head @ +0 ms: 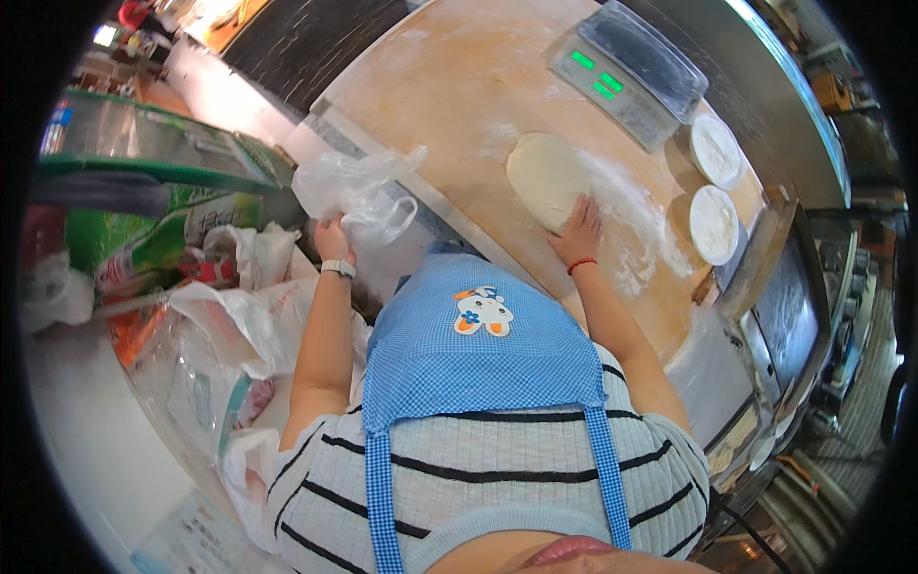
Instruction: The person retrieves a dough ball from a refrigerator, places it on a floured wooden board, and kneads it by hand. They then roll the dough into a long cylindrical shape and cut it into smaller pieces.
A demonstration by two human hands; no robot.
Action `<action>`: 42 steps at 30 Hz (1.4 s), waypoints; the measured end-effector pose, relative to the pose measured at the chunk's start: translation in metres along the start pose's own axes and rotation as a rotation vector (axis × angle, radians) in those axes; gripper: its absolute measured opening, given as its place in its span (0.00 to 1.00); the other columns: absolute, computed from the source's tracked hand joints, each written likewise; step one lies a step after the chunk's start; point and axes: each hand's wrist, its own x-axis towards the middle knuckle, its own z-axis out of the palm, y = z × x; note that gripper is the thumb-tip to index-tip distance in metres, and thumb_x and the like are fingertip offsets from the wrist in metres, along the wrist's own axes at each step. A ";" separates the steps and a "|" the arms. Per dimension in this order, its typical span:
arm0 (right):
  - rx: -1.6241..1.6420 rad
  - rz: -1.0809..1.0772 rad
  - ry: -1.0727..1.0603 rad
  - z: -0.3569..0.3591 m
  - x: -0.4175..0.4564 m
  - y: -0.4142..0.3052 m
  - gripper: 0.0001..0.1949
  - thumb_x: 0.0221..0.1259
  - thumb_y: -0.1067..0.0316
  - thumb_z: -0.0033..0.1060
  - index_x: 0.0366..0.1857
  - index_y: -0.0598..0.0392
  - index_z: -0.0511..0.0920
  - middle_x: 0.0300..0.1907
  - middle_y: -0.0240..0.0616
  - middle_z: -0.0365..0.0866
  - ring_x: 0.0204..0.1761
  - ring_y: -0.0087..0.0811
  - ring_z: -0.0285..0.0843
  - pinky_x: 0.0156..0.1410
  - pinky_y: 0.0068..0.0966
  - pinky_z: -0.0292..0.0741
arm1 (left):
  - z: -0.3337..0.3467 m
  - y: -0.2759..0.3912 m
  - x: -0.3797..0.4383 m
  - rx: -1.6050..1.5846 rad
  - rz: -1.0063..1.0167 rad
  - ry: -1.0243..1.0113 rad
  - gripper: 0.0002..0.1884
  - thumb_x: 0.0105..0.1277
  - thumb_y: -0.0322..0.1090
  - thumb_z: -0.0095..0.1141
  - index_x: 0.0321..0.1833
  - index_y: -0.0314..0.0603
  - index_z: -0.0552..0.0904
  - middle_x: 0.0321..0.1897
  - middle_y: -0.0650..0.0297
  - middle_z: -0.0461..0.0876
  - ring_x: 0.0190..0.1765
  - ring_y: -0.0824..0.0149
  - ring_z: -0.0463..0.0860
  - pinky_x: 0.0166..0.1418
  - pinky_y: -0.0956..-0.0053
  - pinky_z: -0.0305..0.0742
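Observation:
A smooth oval slab of dough (549, 179) lies on the floured wooden worktop (445, 93). My right hand (579, 233), with a red bracelet at the wrist, rests at the dough's near edge, fingers extended; whether it presses on the dough or only touches it I cannot tell. My left hand (333, 242), wearing a pale watch, is closed on a clear plastic bag (351, 188) left of the worktop's near edge. Loose flour (631, 208) is spread to the right of the dough.
A digital scale (631, 72) with a lit green display stands at the worktop's far right. Two white bowls of flour (716, 152) are beside it, one nearer me. Plastic bags (237, 323) and packages crowd my left. A person (136, 16) is in the far upper left.

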 end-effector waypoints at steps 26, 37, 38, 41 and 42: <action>0.184 -0.169 -0.393 -0.056 0.090 0.086 0.26 0.52 0.58 0.65 0.55 0.58 0.76 0.57 0.52 0.75 0.62 0.48 0.68 0.66 0.37 0.66 | -0.038 -0.007 -0.009 -0.001 0.123 0.044 0.13 0.63 0.26 0.54 0.50 0.32 0.76 0.47 0.57 0.80 0.45 0.62 0.81 0.50 0.69 0.77; 0.009 0.207 -0.238 -0.039 0.143 0.019 0.33 0.49 0.42 0.65 0.54 0.57 0.73 0.47 0.50 0.80 0.52 0.47 0.77 0.58 0.39 0.74 | 0.184 0.097 0.003 -0.073 0.316 -0.550 0.15 0.62 0.23 0.53 0.53 0.35 0.77 0.50 0.62 0.80 0.52 0.67 0.78 0.54 0.73 0.73; 0.072 0.194 -0.261 -0.043 0.138 0.024 0.32 0.49 0.43 0.65 0.53 0.56 0.73 0.47 0.50 0.80 0.52 0.47 0.76 0.57 0.39 0.74 | 0.207 0.105 0.005 -0.078 0.309 -0.599 0.15 0.62 0.23 0.53 0.52 0.36 0.77 0.49 0.62 0.80 0.51 0.67 0.78 0.53 0.73 0.73; 0.197 0.108 -0.246 -0.054 0.100 0.025 0.28 0.48 0.46 0.65 0.49 0.55 0.74 0.46 0.48 0.79 0.51 0.47 0.77 0.53 0.39 0.75 | 0.271 0.120 0.015 -0.069 0.285 -0.683 0.14 0.61 0.24 0.53 0.51 0.37 0.77 0.48 0.62 0.80 0.49 0.66 0.80 0.51 0.73 0.76; 0.187 0.049 -0.174 -0.062 0.078 0.012 0.25 0.47 0.50 0.66 0.47 0.54 0.75 0.44 0.47 0.79 0.49 0.48 0.77 0.51 0.39 0.75 | 0.293 0.120 0.024 -0.062 0.286 -0.678 0.14 0.61 0.24 0.53 0.50 0.37 0.77 0.47 0.62 0.81 0.48 0.66 0.80 0.50 0.73 0.76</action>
